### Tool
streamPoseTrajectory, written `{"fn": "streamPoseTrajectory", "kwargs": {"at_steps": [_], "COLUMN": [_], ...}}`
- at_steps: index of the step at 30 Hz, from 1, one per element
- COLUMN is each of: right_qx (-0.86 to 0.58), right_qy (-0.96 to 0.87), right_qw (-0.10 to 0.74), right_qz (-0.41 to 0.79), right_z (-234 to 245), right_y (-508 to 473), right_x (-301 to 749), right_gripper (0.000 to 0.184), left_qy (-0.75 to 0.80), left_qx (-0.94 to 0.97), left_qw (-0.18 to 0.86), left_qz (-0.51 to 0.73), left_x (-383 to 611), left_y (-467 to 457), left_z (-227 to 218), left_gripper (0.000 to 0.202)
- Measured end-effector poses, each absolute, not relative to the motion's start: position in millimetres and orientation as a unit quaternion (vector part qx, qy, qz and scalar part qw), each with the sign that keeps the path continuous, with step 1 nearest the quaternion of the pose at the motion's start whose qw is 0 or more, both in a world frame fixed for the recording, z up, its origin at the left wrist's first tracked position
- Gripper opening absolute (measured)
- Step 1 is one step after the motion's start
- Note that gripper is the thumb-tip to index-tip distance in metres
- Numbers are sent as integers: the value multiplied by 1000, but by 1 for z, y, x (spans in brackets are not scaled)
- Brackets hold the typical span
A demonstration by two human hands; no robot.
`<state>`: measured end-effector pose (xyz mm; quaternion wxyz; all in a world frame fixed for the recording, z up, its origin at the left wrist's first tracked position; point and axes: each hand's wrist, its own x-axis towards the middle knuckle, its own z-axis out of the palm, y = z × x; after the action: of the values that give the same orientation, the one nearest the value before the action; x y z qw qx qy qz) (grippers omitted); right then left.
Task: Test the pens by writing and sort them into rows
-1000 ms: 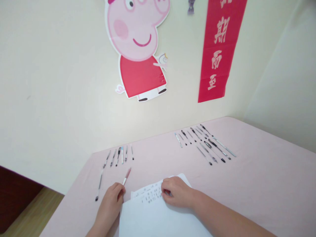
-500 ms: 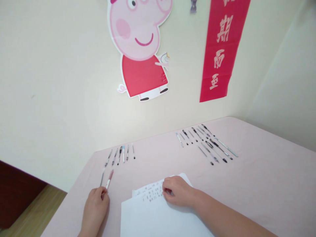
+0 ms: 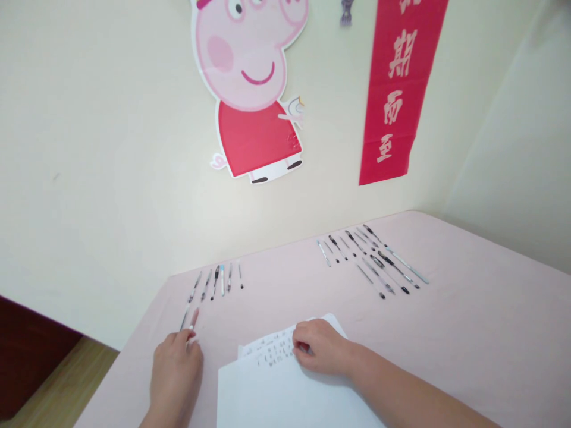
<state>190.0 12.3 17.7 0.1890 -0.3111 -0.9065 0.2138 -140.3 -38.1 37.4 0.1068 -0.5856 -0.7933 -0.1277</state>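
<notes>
My left hand is at the left side of the table, its fingers closed about the near end of a pink-and-white pen. A thin pen lies just left of it, its near end by my fingers. My right hand rests curled on the written sheet, fingers pressed together; whatever is inside them, if anything, is hidden. Under that forearm lies a stack of white paper, with handwriting along the upper part.
Beyond my left hand, several pens lie side by side in a row. Two rows with several more pens lie at the back right of the pink-covered table. A wall with a pig cutout and a red banner stands behind.
My left hand has shifted slightly forward along the pink-and-white pen, covering more of it, and the pen has moved a little left. My right hand stays in place on the paper.
</notes>
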Motion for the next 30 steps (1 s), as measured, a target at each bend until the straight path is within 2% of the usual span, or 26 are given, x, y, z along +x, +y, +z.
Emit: {"fn": "streamPoseTrajectory", "kwargs": {"at_steps": [3, 9, 11, 14, 16, 22, 27, 30], "right_qx": [-311, -325, -326, -311, -299, -291, -290, -291], "right_qy": [-906, -904, -906, -909, -909, -908, -909, -910], "right_qw": [190, 178, 173, 179, 191, 200, 197, 194], "right_qz": [215, 211, 208, 214, 217, 225, 226, 224], "right_z": [18, 17, 16, 15, 15, 13, 16, 18], "right_y": [12, 12, 13, 14, 15, 17, 16, 16], "right_x": [190, 188, 188, 187, 188, 189, 190, 190], "right_gripper": [12, 13, 13, 12, 11, 6, 6, 10], "left_qy": [-746, -591, -547, -508, -509, -524, -583, -618], "left_qx": [-636, -769, -802, -843, -853, -847, -811, -785], "left_qw": [104, -32, -59, -80, -73, -62, -45, -39], "left_qz": [-170, -242, -234, -157, -94, -60, -28, -4], "left_x": [-107, 6, 44, 91, 115, 152, 149, 135], "left_y": [-20, 33, 51, 81, 100, 135, 141, 142], "left_z": [43, 48, 48, 47, 45, 40, 41, 43], "left_gripper": [26, 24, 30, 38, 39, 36, 39, 32]}}
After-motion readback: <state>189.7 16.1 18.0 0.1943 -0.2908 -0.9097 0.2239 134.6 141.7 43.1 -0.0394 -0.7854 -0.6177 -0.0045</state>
